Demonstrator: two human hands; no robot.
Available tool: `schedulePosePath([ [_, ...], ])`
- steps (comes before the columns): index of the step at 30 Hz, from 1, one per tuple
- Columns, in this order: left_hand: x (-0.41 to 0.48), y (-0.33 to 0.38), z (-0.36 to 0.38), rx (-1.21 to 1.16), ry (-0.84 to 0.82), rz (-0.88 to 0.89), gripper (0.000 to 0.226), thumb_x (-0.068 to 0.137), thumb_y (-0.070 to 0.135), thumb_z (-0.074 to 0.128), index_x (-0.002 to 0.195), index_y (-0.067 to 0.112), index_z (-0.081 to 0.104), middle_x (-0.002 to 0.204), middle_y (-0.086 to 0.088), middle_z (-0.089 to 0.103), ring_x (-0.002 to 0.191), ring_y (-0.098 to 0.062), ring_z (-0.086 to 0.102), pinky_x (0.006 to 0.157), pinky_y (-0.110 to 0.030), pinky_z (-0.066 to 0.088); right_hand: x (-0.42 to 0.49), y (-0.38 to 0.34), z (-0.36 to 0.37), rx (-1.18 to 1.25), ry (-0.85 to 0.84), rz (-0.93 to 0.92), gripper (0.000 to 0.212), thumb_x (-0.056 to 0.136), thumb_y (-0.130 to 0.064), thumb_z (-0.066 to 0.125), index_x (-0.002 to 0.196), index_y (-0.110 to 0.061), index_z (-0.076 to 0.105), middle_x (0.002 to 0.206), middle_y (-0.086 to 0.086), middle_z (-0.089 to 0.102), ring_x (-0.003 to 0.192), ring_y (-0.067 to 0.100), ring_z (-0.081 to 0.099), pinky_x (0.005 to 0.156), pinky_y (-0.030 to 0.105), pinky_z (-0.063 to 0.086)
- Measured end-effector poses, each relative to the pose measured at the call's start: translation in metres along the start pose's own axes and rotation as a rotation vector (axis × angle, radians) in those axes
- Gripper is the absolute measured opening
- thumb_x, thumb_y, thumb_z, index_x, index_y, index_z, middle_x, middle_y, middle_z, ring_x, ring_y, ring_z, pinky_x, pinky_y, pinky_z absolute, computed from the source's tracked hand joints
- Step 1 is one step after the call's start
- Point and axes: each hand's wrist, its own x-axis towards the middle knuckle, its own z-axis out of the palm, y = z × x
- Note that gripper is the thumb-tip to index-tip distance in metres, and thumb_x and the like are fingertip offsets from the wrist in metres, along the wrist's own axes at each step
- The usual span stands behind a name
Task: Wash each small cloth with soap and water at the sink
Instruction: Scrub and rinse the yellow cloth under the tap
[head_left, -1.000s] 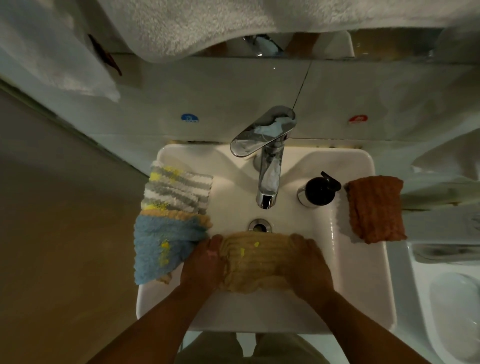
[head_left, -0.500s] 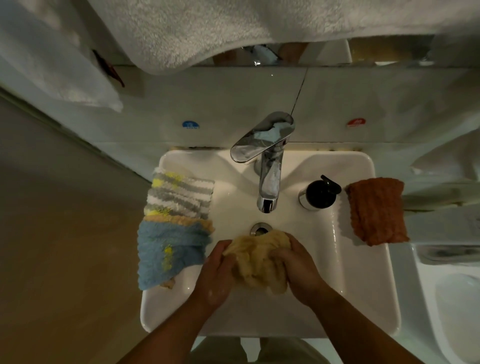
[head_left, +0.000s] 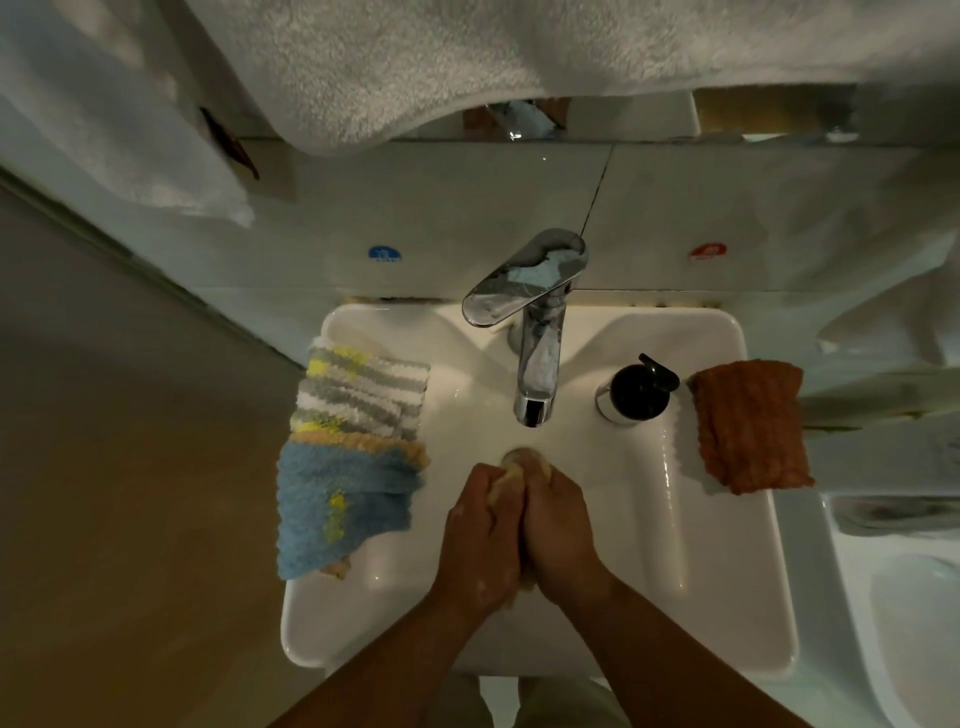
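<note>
Left hand (head_left: 480, 530): I logged the fingers curled tight round the yellow cloth (head_left: 519, 461), with the knuckles pressed against those of the other hand.
Right hand (head_left: 558, 525): I logged the same grip, fingers wrapped close on the cloth from the opposite side, both hands meeting along one line.
Yellow cloth: it was bunched small and squeezed between the two palms. Only a knob showed just past the fingertips and a scrap at the heels of the hands.
Sink (head_left: 649, 519): a white basin lay directly under the fingers. I could not see its drain clearly behind the knob of cloth.
Tap (head_left: 537, 364): chrome, single lever, spout just beyond the fingertips and pointing back at them. I could not tell whether water ran.
Soap dispenser (head_left: 636, 387): black-topped, standing beyond and to the right of the right-hand fingers, on the sink's inner ledge and apart from them.
Orange cloth (head_left: 748, 426): folded, lying over the right rim, well to the right of the right-hand fingers and just beside the dispenser.
Striped cloth (head_left: 358, 384): grey, white and yellow, draped over the left rim, beyond and to the left of the left-hand fingers.
Blue cloth (head_left: 337, 499): it lay near the left-hand fingers on their left, overlapping the striped cloth's nearer edge and hanging over the rim.
White towel (head_left: 467, 62): it hung far beyond the fingertips, above the tap.
Wall stickers: one blue sticker (head_left: 384, 253) and one red sticker (head_left: 707, 250), either side of the tap, beyond the fingertips.
</note>
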Motion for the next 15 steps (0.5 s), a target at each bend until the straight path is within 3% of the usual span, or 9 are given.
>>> schedulePosePath([
  [4,0.015,-0.004,-0.003,-0.025,0.083,-0.070,0.014,0.106,0.037,0.044,0.101,0.029,0.053,0.090,0.008,0.065,0.085,-0.009,0.065,0.079,-0.040,0.054,-0.023,-0.006,0.003,-0.086,-0.016,-0.267,0.029,0.105,-0.035,0.051,0.090,-0.017,0.068,0.078,-0.003,0.071,0.073,0.003,0.068,0.066,0.015,0.050],
  [6,0.007,-0.001,0.001,-0.016,0.073,-0.046,0.017,0.108,0.028,0.042,0.103,0.019,0.055,0.087,0.005,0.065,0.081,-0.005,0.064,0.073,-0.033,0.053,-0.016,-0.010,0.001,-0.092,-0.008,-0.322,0.028,0.104,-0.033,0.052,0.085,-0.016,0.064,0.075,-0.004,0.067,0.070,0.004,0.065,0.064,0.013,0.046],
  [9,-0.009,0.016,-0.001,-0.105,-0.024,-0.030,0.022,0.106,0.035,0.046,0.100,0.019,0.059,0.088,0.006,0.069,0.077,-0.010,0.067,0.070,-0.032,0.056,0.002,-0.015,-0.008,-0.083,0.008,-0.254,0.027,0.104,-0.034,0.052,0.084,-0.018,0.062,0.074,-0.003,0.064,0.067,0.003,0.058,0.065,0.018,0.045],
  [12,-0.003,0.017,-0.014,-0.159,-0.020,-0.057,0.020,0.099,0.040,0.055,0.094,0.023,0.063,0.087,0.006,0.071,0.084,-0.019,0.069,0.074,-0.034,0.058,0.007,-0.014,-0.016,-0.063,-0.048,-0.180,0.016,0.103,-0.026,0.054,0.107,-0.026,0.069,0.096,-0.008,0.070,0.087,0.001,0.065,0.081,0.021,0.052],
  [15,0.008,0.013,-0.027,-0.344,0.111,-0.275,0.018,0.101,0.038,0.055,0.097,0.025,0.068,0.092,0.003,0.075,0.091,-0.023,0.072,0.080,-0.041,0.060,0.003,-0.012,-0.026,0.191,-0.129,0.015,0.026,0.096,-0.010,0.057,0.105,-0.023,0.077,0.104,0.005,0.076,0.100,0.025,0.072,0.091,0.046,0.059],
])
